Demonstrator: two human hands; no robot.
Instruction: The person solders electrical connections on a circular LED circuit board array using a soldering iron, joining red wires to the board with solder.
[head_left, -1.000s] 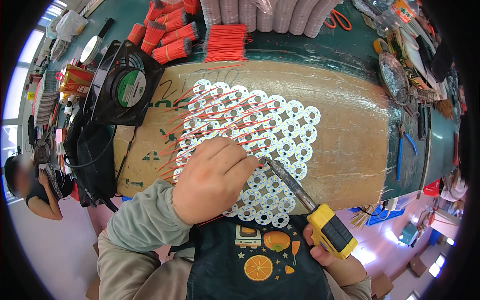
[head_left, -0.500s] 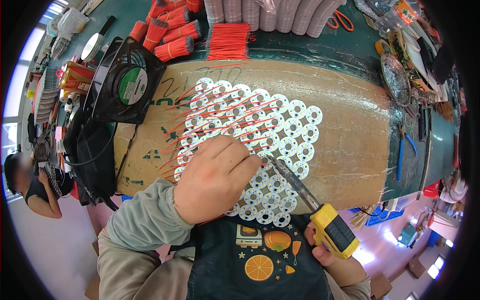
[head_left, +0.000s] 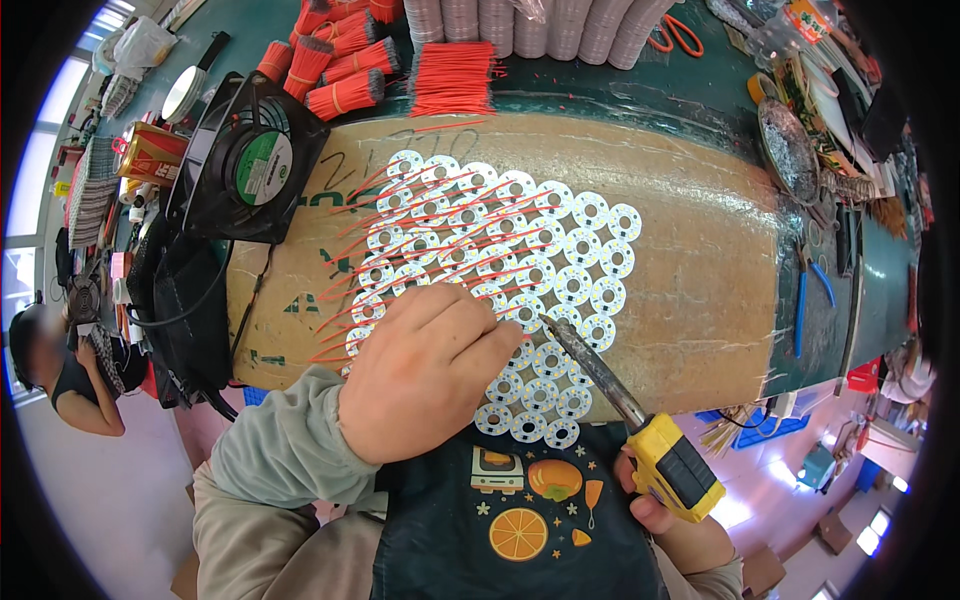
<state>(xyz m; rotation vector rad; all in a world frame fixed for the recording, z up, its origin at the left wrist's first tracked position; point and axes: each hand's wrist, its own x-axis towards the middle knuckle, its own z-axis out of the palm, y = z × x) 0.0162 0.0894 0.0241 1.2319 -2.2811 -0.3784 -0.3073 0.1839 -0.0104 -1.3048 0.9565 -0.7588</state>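
Rows of round white LED boards point(head_left: 573, 285), each with a centre hole, lie close together on a brown cardboard sheet. Thin red wires point(head_left: 345, 292) stretch across the boards in the left and middle columns. Over the lower boards my left hand point(head_left: 425, 365) is closed in a pinch, with a bit of red wire showing at its fingertips. My right hand point(head_left: 648, 502) grips the yellow and black handle of a soldering iron point(head_left: 600, 378). The iron's dark tip points up and left, close to the boards beside my left fingertips. My left palm hides some boards.
A black fan point(head_left: 245, 160) stands left of the cardboard point(head_left: 700, 260). Red wire bundles point(head_left: 345, 95) and stacks of grey discs point(head_left: 545, 30) line the back. At right are blue-handled pliers point(head_left: 800, 310) and a metal dish point(head_left: 788, 150). Another person point(head_left: 75, 375) sits far left.
My left hand has shifted slightly down and left, its fingertips lower over the boards. The soldering iron has moved slightly down and right. The view has shifted a little.
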